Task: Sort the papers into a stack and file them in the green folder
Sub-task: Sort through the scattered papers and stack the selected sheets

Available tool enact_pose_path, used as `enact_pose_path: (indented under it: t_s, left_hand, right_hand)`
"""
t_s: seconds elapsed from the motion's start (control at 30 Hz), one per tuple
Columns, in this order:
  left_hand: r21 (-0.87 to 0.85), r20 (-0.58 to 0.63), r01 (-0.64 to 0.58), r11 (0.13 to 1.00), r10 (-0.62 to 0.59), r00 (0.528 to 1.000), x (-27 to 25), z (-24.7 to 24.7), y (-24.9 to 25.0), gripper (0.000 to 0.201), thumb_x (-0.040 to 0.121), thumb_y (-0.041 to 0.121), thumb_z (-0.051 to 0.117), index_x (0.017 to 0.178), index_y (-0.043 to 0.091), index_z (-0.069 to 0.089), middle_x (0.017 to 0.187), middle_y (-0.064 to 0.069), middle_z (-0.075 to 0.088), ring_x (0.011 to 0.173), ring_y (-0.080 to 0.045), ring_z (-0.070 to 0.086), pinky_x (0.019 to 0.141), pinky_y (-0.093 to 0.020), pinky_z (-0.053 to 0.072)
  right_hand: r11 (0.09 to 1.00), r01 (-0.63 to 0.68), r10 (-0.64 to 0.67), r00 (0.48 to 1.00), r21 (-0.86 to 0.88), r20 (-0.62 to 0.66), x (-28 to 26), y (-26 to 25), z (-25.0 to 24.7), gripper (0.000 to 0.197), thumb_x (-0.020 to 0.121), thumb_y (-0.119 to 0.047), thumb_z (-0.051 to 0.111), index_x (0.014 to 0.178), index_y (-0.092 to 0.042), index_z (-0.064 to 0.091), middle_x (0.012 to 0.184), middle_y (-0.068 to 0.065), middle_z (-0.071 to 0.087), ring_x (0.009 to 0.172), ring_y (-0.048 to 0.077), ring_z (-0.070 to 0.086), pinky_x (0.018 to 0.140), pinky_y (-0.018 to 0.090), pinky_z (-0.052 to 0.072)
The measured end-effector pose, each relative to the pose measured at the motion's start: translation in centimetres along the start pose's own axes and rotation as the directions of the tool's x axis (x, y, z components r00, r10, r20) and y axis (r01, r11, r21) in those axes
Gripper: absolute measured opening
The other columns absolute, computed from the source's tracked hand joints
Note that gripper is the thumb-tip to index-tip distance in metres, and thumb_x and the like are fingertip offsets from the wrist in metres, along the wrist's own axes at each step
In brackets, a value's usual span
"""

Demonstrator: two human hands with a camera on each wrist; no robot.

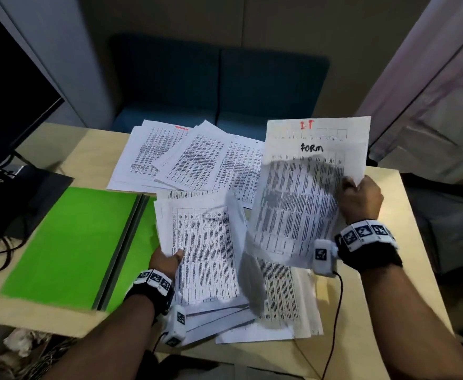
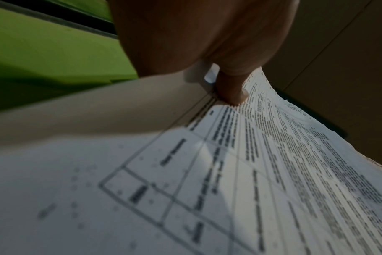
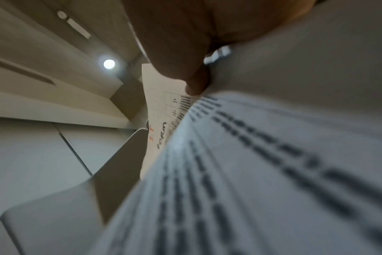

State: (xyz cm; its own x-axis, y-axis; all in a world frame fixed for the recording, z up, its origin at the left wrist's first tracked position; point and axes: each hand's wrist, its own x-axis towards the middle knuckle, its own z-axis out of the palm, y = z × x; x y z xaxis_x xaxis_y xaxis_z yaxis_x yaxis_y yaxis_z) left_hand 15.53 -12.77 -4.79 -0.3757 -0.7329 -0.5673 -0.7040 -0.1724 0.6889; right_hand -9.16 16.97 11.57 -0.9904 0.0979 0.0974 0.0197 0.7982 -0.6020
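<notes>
Papers lie all over the desk [image 1: 383, 204], and both hands are busy with them. The right hand [image 1: 360, 200] is up in the air and pinches a small bunch of sheets [image 1: 304, 193] by their right edge, thumb in front and fingers curled behind. The top sheet says "FORM" in black and has red letters above that. These sheets stand almost upright, long side going up and down, and they bend a little at the bottom. The left hand [image 1: 165, 263] is low by the desk. It pinches another bunch of papers [image 1: 202, 250] at the left edge, with the thumb pressed on top, as the left wrist view shows; the fingers are under the sheets and cannot be seen. These papers are white with small black tables printed on them. The green folder [image 1: 68, 242] lies open and flat on the left part of the desk, just beside the left hand, with its dark spine [image 1: 120, 250] running away from the person. So the left hand is much nearer to the folder, and the right hand's sheets are well apart from it, off to the right. The right bunch likely has to come down and to the left onto the left bunch first. More loose papers [image 1: 186, 157] are spread at the back of the desk, and some [image 1: 279, 303] lie under the held ones. Sorting looks only partly done, and nothing can be seen filed in the folder yet.
</notes>
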Motion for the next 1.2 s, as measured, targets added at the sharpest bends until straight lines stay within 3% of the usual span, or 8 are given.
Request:
enact_pose_path:
  t_s: [0.33,0.5,0.63,0.73,0.83,0.93,1.03,1.2]
  left_hand:
    - [-0.054,0.052,-0.025,0.998,0.028,0.998,-0.7,-0.1,0.6,0.047,0.090,0.007,0.058,0.134,-0.005,0.044,0.135,-0.021,0.051,0.127,-0.036,0.048,0.096,-0.025,0.031]
    - [-0.173,0.080,0.075,0.982,-0.062,0.995,-1.2,-0.4,1.1,0.063,0.089,0.047,0.055,0.132,0.001,0.052,0.135,-0.017,0.054,0.125,-0.034,0.051,0.101,-0.034,0.039]
    - [-0.186,0.076,0.025,0.982,-0.011,0.997,-1.8,-0.3,1.2,0.062,0.079,0.035,0.073,0.127,0.001,0.054,0.127,-0.014,0.060,0.120,-0.029,0.055,0.099,-0.035,0.043]
    - [-0.116,0.040,-0.092,0.989,0.097,0.994,-2.6,-0.5,1.4,0.062,0.080,0.014,0.073,0.133,-0.001,0.046,0.133,-0.005,0.050,0.121,-0.020,0.048,0.102,-0.028,0.033]
    - [-0.085,0.040,-0.067,0.994,0.070,0.997,-2.5,-0.5,1.2,0.062,0.078,0.017,0.075,0.132,-0.002,0.049,0.133,-0.014,0.055,0.122,-0.031,0.053,0.106,-0.038,0.039]
    - [-0.126,0.033,-0.036,0.991,0.040,0.999,-2.1,-0.6,1.0,0.061,0.080,0.012,0.074,0.133,-0.003,0.047,0.133,-0.016,0.055,0.123,-0.032,0.052,0.102,-0.031,0.035]
    - [-0.133,0.041,-0.001,0.991,0.006,0.999,-2.1,-0.6,1.0,0.070,0.077,0.019,0.077,0.135,-0.001,0.044,0.136,-0.017,0.053,0.124,-0.034,0.051,0.109,-0.041,0.036]
    - [-0.121,0.042,0.013,0.993,-0.008,0.999,-2.1,-0.4,1.4,0.068,0.076,0.019,0.077,0.131,-0.006,0.045,0.133,-0.018,0.053,0.123,-0.036,0.051,0.107,-0.046,0.039]
  right_hand:
    - [0.988,-0.151,0.128,0.912,0.029,0.390,-6.3,0.1,10.2,0.052,0.099,-0.038,0.038,0.112,0.008,0.058,0.119,0.031,0.058,0.111,0.042,0.055,0.090,0.040,0.042]
    - [0.999,-0.048,0.040,0.803,-0.002,0.595,-9.3,-2.6,14.2,0.042,0.100,-0.034,0.039,0.114,0.002,0.054,0.115,0.027,0.060,0.105,0.039,0.057,0.079,0.034,0.042]
    - [0.997,0.071,-0.048,0.733,-0.007,0.679,-11.1,-4.4,15.2,0.033,0.097,-0.024,0.046,0.119,0.001,0.049,0.113,0.025,0.061,0.101,0.038,0.060,0.069,0.029,0.038]
    - [0.985,0.172,-0.112,0.677,-0.008,0.728,-12.1,-4.5,15.6,0.035,0.096,-0.028,0.050,0.120,-0.002,0.049,0.113,0.021,0.060,0.102,0.035,0.060,0.074,0.031,0.044]
    - [0.959,0.256,-0.115,0.750,-0.125,0.651,-11.7,-2.7,14.5,0.045,0.093,-0.045,0.048,0.128,-0.017,0.050,0.123,0.013,0.050,0.115,0.031,0.049,0.092,0.040,0.044]
    - [0.949,0.034,0.118,0.883,-0.314,0.453,-10.9,1.0,12.3,0.056,0.082,-0.045,0.062,0.130,-0.021,0.046,0.130,0.012,0.041,0.124,0.032,0.038,0.097,0.047,0.040]
    - [0.879,-0.138,0.329,0.868,-0.456,0.373,-11.6,4.6,10.7,0.082,0.068,-0.047,0.076,0.130,-0.011,0.037,0.130,0.015,0.036,0.124,0.035,0.035,0.093,0.052,0.040]
    - [0.885,-0.175,0.352,0.858,-0.432,0.375,-12.6,6.2,10.9,0.080,0.066,-0.043,0.081,0.122,-0.004,0.038,0.125,0.016,0.038,0.118,0.038,0.040,0.088,0.050,0.046]
